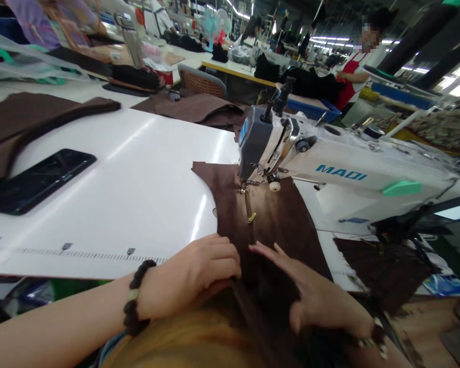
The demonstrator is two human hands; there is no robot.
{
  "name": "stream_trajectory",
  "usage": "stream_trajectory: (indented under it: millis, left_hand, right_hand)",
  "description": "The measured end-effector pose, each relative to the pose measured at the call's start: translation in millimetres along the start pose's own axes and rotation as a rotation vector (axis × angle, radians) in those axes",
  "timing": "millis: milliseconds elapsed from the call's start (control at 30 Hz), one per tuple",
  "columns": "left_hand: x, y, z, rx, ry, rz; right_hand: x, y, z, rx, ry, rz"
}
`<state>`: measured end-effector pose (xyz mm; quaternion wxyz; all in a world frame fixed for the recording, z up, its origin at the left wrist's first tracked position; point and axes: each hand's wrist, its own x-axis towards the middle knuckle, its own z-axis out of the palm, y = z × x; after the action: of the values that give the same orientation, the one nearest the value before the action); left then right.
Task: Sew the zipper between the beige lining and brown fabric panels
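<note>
On the white table (138, 174), the left hand (191, 276) curls its grip shut on the brown fabric (276, 214) edge, while the right hand (318, 296) lies flat, open-fingered, just beside it, below the sewing machine (329, 168).

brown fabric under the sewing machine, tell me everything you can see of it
The brown fabric looks like suede, dark and matte, lying flat on the white table. Its far edge sits under the sewing machine head. A zipper with a gold pull runs down its middle. The left hand grips its near left edge, and the right hand lies flat on it. Its near end drops off the table.
</note>
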<state>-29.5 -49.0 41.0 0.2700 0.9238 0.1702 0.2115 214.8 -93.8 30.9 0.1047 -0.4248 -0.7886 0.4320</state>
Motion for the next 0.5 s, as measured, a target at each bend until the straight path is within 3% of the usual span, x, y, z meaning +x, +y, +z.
stream_trajectory:
  millis: [67,200,333,400,500]
  left_hand:
    - [14.7,7.1,0.1,-0.020,0.105,0.038]
    - [36.1,17.8,4.7,-0.007,0.184,0.133]
    - [24.5,11.0,10.1,0.141,0.476,-0.009]
    - [12.5,3.2,18.1,0.269,0.462,-0.075]
    - [1.7,-4.9,37.2,0.433,0.269,-0.002]
  right_hand:
    - [-9.7,-9.7,14.1,-0.102,-0.047,0.012]
    - [-8.3,-5.3,46.6,-0.170,0.317,0.110]
    - [-26.0,28.0,66.2,0.011,0.570,0.282]
    - [-43.5,49.1,72.7,0.012,0.627,0.335]
    - [-64.0,76.0,85.1,-0.097,0.582,0.341]
